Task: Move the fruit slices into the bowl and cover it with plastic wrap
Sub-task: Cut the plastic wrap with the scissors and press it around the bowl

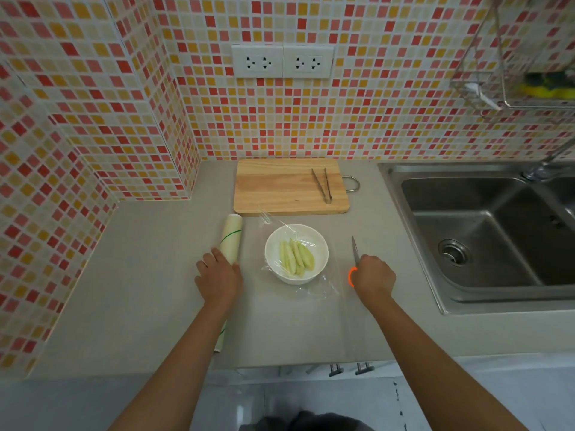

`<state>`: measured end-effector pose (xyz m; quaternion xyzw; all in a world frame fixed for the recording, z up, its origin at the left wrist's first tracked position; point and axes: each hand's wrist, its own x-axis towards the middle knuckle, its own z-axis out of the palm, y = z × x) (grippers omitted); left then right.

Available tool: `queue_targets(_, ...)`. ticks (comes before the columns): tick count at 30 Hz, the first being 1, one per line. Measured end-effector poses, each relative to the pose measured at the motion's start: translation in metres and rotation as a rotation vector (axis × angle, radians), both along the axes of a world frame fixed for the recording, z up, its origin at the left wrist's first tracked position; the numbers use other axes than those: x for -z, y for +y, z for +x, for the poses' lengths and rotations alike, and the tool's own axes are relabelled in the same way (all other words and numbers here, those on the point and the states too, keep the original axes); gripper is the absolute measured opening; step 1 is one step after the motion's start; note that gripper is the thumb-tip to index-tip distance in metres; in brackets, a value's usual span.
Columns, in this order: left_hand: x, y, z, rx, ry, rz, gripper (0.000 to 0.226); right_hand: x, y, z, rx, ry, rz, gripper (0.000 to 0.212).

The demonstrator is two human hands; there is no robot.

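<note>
A: Right, where's the fruit?

B: Pale green fruit slices (296, 256) lie in the white bowl (320, 259), mid-counter. Long axes run roughly 12 to 6, fanned slightly toward 5.

A: Wrap?

B: A sheet of plastic wrap (326, 283) lies loosely over and around the bowl, crumpled at 5. The wrap roll (231, 236) lies at the bowl's 9, long axis near 12 to 6.

A: Hands?

B: Left hand (217, 276) curled on the roll's near part, gripping it. Right hand (372, 275) at the bowl's 3, clenched round orange-handled scissors (354, 253), blades pointing to 12.

A: Beyond?

B: Cutting board (280, 188) at 12, tongs (323, 184) on it, tips toward 6. Sink (466, 219) at 3.
</note>
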<state>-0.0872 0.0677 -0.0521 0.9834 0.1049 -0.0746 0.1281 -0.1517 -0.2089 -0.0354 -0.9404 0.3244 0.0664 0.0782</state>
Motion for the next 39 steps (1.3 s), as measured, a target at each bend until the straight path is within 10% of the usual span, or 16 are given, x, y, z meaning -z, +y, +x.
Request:
queue_targets(6,-0.013,-0.006,0.008,0.008,-0.169,0.002,0.062,-0.008,0.004,0.020,-0.001,-0.380,0.168,0.029)
queue_targets(10,-0.019,-0.023,0.016,0.118,-0.421,-0.478,0.038,-0.014,0.021,0.035,-0.152,-0.625,0.492,0.027)
queue_targets(17,-0.011,-0.072,0.041,-0.241,0.100,-0.870,0.053,-0.001,0.049,0.053,-0.086,-0.578,0.954,0.043)
queue_targets(22,0.003,-0.078,0.039,-0.311,-0.037,-1.029,0.036,0.008,0.045,0.054,0.022,-0.679,0.937,0.044)
queue_targets(39,0.007,-0.071,0.029,-0.099,-0.260,-0.907,0.034,0.029,0.033,0.072,-0.006,-0.643,0.982,0.028)
